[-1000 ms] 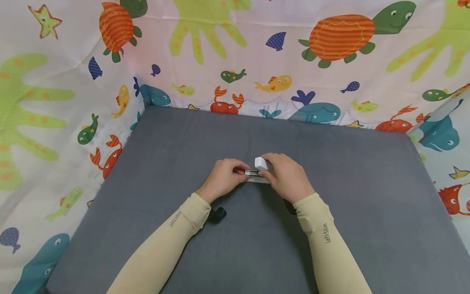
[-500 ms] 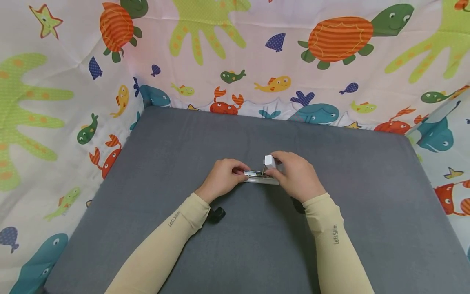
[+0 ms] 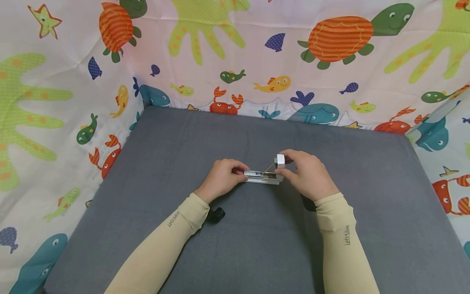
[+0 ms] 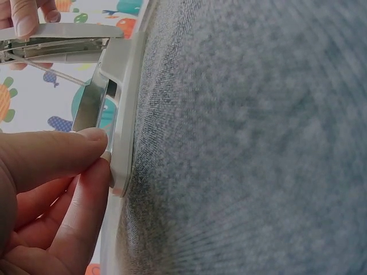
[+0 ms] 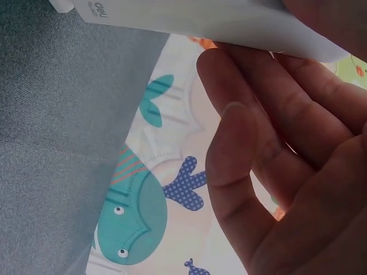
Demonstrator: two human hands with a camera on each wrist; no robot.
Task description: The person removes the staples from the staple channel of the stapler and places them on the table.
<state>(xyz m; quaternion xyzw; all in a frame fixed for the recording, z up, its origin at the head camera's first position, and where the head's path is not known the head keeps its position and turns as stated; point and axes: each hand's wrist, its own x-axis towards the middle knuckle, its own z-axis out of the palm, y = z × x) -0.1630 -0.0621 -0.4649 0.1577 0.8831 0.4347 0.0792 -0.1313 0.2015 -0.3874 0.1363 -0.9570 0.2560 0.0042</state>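
A white stapler [image 3: 262, 182] rests on the grey surface with its top cover [image 3: 280, 161] swung up and back. A thin spring rod [image 4: 54, 71] slants between the raised cover and the metal staple channel [image 4: 89, 104]. My left hand [image 3: 221, 179] pinches the front end of the stapler's channel between thumb and fingers, just above the base [image 4: 127, 123]. With thumb and fingertips, my right hand [image 3: 310, 176] holds the raised cover. The right wrist view shows printed letters on the cover [image 5: 189, 23]; part of it lies out of frame.
Grey cloth [image 3: 205, 253] covers the work surface. A curtain [image 3: 205, 77] printed with sea animals stands along its back and sides. A black wrist-worn piece [image 3: 216, 215] juts from under my left wrist.
My right hand has moved right, tipping the stapler's cover further back and baring more of the channel and the rod. The left hand has kept its place on the front end.
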